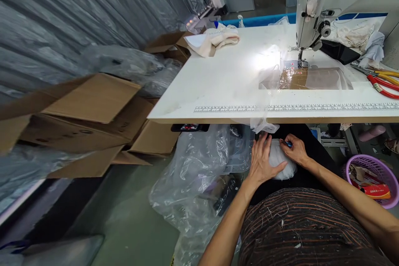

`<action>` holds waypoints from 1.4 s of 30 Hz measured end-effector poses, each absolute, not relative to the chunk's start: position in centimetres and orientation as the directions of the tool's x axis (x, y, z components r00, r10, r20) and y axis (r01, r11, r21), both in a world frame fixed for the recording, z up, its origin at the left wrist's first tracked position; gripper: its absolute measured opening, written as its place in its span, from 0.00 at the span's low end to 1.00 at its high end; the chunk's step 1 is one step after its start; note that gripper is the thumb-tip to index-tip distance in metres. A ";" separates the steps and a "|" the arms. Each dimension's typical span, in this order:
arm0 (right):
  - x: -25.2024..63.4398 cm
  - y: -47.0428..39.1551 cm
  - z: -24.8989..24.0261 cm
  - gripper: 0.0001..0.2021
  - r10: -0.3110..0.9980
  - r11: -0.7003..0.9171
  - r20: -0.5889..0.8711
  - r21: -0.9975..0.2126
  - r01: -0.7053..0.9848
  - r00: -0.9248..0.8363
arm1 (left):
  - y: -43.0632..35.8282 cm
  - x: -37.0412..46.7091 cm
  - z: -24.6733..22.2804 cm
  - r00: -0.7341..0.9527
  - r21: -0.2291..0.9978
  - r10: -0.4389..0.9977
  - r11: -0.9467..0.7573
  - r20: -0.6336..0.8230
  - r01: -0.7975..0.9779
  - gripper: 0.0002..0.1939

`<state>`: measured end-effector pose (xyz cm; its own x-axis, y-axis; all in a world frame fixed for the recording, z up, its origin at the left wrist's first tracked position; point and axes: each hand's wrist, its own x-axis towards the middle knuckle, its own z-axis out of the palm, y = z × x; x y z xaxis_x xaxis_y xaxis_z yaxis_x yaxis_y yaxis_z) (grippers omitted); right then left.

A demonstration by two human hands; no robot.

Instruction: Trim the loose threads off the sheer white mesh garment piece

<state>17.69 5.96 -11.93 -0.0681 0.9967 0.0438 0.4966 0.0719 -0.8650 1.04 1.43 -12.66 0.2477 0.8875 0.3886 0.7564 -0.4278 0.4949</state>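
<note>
In the head view, low right of centre, a white bundle [277, 153] rests on the dark lap [316, 145], roundish, no clear long axis that I can make out. The left hand [262, 158] lies spread over its left side, gripping nothing; the right hand [294, 149], at its upper-right edge, pinches a blue tool [289, 144]. Above stands the white table [218, 83], boxes [90, 95] at left, basket [347, 170] lower right.

the white cloth [289, 171] is bunched into a rounded, slightly wrinkled bundle, and it lies on the dark lap [315, 151], partly covered by the spread left hand [262, 161]. the small blue object [289, 144], mostly hidden inside the right hand [296, 149], is at the cloth's upper right side.
</note>
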 end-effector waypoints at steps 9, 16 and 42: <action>17.5 5.7 -12.3 0.18 0.993 0.114 0.121 -0.901 0.419 -0.010 | 2.0 0.4 -14.0 -0.108 0.868 0.982 -0.082 0.154 0.490 0.33; 16.0 6.1 -6.5 0.09 0.915 0.404 0.394 -0.884 0.237 -0.089 | 3.9 0.0 -9.7 -0.422 0.936 0.852 -0.195 0.309 0.294 0.27; 17.0 -1.4 1.5 0.20 0.827 -0.184 -0.178 -0.982 0.043 -0.533 | -1.0 -0.1 -2.9 0.199 0.996 0.976 -0.090 0.084 0.024 0.31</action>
<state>17.03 -1.41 1.49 -0.5326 0.8274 -0.1783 0.0434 -0.1837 -0.9820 -0.12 -1.03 -2.94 0.1989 0.9764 0.0836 0.0236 -0.0900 0.9957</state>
